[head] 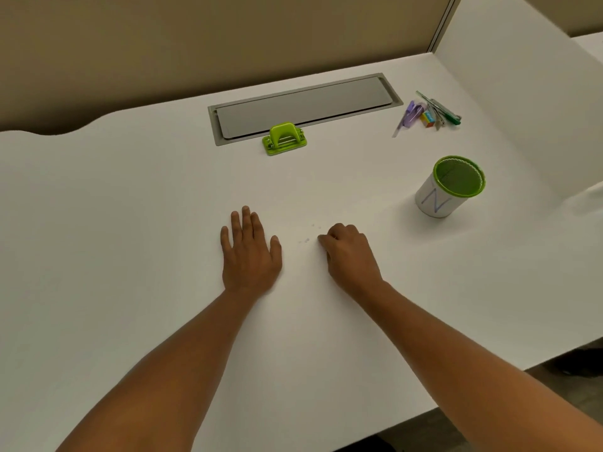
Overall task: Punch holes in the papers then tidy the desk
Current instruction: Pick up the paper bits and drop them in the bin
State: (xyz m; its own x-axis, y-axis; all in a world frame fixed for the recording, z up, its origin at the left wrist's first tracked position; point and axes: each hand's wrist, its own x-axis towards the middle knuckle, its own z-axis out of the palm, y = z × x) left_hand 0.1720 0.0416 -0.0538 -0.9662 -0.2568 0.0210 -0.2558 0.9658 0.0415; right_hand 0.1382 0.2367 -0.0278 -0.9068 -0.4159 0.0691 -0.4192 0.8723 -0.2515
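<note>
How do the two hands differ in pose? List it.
The left hand lies flat on the desk, fingers spread; the right hand is curled, fingertips pinched together near the small paper dots. The left hand touches no dots; the right hand's grip sits right beside them. Both rest palm-down on the desk, with bare forearms.

single head cam, wide-angle, looks forward and steeply down over the white desk (130,223), forearms close below.
</note>
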